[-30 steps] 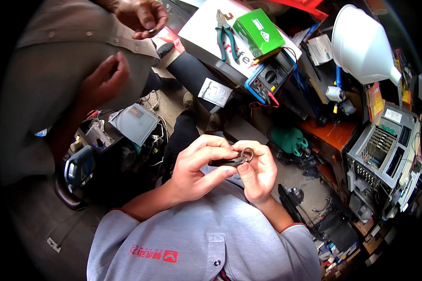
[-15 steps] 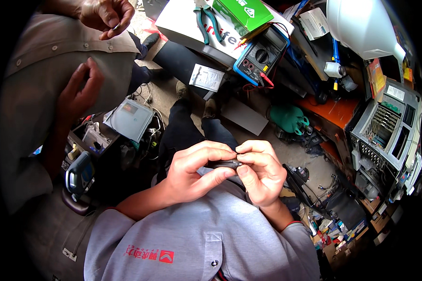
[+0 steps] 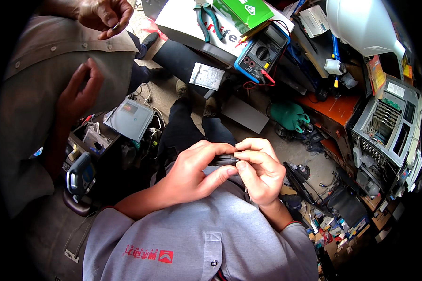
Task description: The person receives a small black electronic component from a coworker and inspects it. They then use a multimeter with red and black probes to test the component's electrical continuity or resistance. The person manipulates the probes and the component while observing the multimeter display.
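Between my two hands, in front of my chest, is a small dark cylindrical piece point(image 3: 225, 160), partly covered by fingers. My left hand point(image 3: 194, 169) wraps round its body, with thumb below and fingers above. My right hand point(image 3: 262, 171) pinches its right end between thumb and fingertips, which touch or almost touch the left ones. What exactly the piece is, I cannot make out. At the upper left, another person's hand point(image 3: 107, 16) pinches something tiny, and that person's other hand point(image 3: 81, 89) hangs half curled.
Ahead stands a white box point(image 3: 183, 18) bearing green-handled pliers point(image 3: 207, 23), a green box point(image 3: 246, 15) and a blue-edged multimeter point(image 3: 262, 54). A white helmet point(image 3: 361, 28) and an opened metal chassis point(image 3: 384, 122) are at right. Left is a cluttered bin point(image 3: 96, 136).
My hands have shifted very slightly, and a bit more of the dark piece shows between them. The other person's hands stay about where they were.
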Motion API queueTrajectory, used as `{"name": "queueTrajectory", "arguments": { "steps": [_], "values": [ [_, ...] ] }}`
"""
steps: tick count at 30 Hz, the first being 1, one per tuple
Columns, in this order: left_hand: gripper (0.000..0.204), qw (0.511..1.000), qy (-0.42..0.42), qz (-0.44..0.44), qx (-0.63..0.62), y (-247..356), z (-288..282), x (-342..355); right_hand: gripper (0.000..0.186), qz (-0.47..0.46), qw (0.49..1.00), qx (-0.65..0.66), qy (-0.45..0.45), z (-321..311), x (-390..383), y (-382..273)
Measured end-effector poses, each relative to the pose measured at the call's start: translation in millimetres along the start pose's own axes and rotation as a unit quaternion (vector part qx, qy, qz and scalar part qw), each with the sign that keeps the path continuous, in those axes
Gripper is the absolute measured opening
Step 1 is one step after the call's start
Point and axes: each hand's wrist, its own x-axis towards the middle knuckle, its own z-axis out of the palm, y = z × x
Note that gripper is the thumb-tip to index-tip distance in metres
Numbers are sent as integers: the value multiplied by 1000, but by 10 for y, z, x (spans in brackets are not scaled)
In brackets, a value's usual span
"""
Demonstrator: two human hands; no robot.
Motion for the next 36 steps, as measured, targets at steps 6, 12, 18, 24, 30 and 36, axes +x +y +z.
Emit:
{"name": "queueTrajectory", "arguments": {
  "steps": [6, 12, 18, 24, 30, 36],
  "values": [
    [30, 995, -90, 24, 44, -49, -113, 21, 14, 9, 997, -73, -34, -51, 4, -81],
    [24, 997, -79, 13, 8, -17, -56, -28, 15, 12, 993, -91, -70, -51, 55, -208],
    [18, 996, -59, 54, 34, 4, -27, -43, 17, -25, 991, -102, -81, -33, 2, -244],
    [17, 991, -34, 116, 65, -15, -31, -46, 15, -61, 987, -116, -95, -32, 0, -291],
    [16, 986, -7, 153, 63, -78, 9, -93, 14, -77, 985, -122, -97, 3, -37, -277],
    [20, 982, -11, 170, 87, -33, -55, -118, 16, -105, 983, -87, -124, -19, 44, -288]
  ]
}}
